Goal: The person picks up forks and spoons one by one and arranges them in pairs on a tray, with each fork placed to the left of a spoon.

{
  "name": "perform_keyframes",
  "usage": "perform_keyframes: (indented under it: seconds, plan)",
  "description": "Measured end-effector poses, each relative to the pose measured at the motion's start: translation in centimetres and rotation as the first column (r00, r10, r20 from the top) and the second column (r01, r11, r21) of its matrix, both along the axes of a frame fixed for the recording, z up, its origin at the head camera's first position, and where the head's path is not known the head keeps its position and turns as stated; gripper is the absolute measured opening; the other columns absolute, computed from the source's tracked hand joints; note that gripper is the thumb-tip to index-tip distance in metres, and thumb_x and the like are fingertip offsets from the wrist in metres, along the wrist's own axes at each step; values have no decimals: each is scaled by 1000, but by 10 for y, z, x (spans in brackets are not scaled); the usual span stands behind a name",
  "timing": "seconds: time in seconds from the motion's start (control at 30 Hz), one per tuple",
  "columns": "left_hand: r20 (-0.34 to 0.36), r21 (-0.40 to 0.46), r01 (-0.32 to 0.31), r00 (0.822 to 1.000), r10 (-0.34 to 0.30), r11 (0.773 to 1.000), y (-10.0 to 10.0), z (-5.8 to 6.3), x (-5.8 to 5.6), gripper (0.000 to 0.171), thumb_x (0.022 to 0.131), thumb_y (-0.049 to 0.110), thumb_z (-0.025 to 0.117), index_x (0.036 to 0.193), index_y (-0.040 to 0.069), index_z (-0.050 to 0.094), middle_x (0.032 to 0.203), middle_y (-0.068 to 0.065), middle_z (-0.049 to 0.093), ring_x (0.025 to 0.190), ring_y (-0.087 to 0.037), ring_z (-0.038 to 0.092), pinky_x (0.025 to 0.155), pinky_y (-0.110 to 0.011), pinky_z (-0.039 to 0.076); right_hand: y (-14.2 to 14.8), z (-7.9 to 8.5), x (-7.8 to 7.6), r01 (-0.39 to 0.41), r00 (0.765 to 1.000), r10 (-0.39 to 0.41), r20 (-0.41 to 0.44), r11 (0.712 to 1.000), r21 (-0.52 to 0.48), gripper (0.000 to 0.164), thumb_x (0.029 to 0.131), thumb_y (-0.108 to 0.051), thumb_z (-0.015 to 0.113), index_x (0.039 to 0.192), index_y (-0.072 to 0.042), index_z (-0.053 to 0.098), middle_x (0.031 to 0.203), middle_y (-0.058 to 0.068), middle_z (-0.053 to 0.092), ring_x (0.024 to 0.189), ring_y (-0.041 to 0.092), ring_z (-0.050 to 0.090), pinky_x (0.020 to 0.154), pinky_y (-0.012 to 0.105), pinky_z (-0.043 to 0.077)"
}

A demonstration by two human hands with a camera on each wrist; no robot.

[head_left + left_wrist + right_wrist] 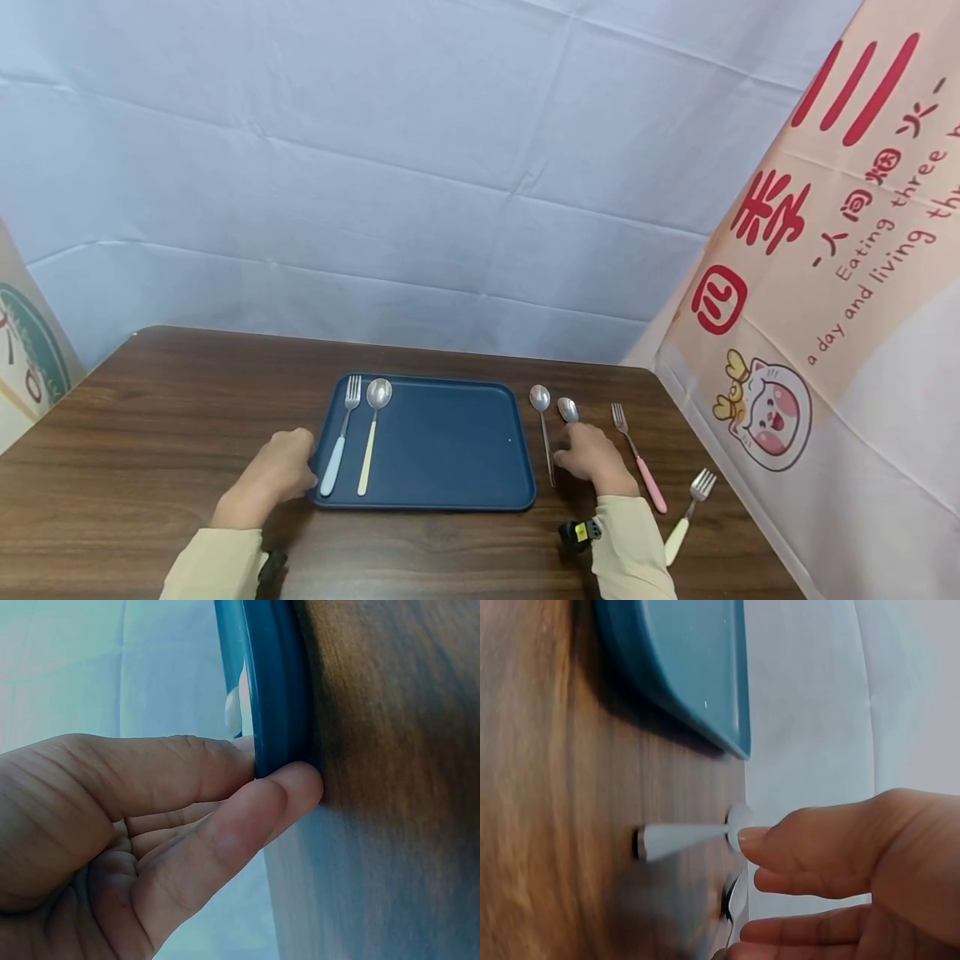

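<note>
A dark blue tray [450, 454] lies on the wooden table, carrying a blue-handled fork [332, 467] and a yellow-handled spoon [367, 458] at its left side. My left hand [273, 467] pinches the tray's left rim, with the thumb above and fingertips under the edge in the left wrist view. To the right of the tray lies a silver spoon [546, 435]. My right hand [594, 458] hovers just beside it, thumb and fingers apart, over a second spoon [567, 409]. Only the bowl of that second spoon shows in the head view; the hand hides its handle.
Right of my right hand lie a pink-handled fork [651, 485] and a pale-yellow-handled fork [677, 537] near the table's right edge. A pale cloth [375, 208] hangs behind the table, and a printed banner [847, 317] hangs along the right side.
</note>
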State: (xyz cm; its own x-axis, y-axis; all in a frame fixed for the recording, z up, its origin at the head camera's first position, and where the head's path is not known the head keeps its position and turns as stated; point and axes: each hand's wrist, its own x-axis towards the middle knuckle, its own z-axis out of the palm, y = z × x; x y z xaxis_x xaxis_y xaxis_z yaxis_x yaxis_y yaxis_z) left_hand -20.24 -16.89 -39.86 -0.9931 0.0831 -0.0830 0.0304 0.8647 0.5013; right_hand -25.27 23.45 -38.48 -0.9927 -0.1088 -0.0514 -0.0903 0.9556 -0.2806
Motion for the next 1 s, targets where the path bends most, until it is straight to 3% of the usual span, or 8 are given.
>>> perform_keyframes:
  seconds: [0.1,0.37,0.6,0.8,1.0]
  plan:
    - [-1,2,-4,1000,4,1000,0,0,0,15,71,-8,64,72,-2,50,61,-9,45,52,-19,45,47,-29,37,6,2,0,-11,1000,11,-11,1000,-6,35,78,-11,67,109,5,62,102,20,61,92,34,57,77,49,44]
    - [-8,1,-5,1000,5,1000,0,-1,0,17,70,-8,64,70,0,50,60,-9,44,51,-19,45,47,-29,36,21,6,3,-3,1000,3,-21,1000,26,33,80,-11,64,109,6,60,93,16,61,75,27,55,69,46,44]
    - [2,1,-7,1000,7,1000,1,-1,1,17,70,-8,63,67,0,49,58,-7,43,50,-18,44,46,-28,35,40,5,10,48,999,-47,16,998,-27,18,82,-10,59,95,3,59,74,10,54,64,24,50,62,42,40]
    - [-8,-7,1,1000,-1,1000,1,-1,0,18,69,-9,62,65,2,49,57,-6,44,49,-17,44,45,-28,35,59,4,10,56,998,-56,41,998,0,37,76,-8,62,109,7,59,101,23,59,88,37,56,72,49,44]
    - [-7,-13,-3,1000,3,1000,1,0,1,18,69,-8,62,65,2,49,58,-7,45,49,-18,45,45,-28,35,73,3,6,57,997,-59,42,998,40,48,74,-8,64,117,10,55,107,31,56,98,47,51,78,53,42]
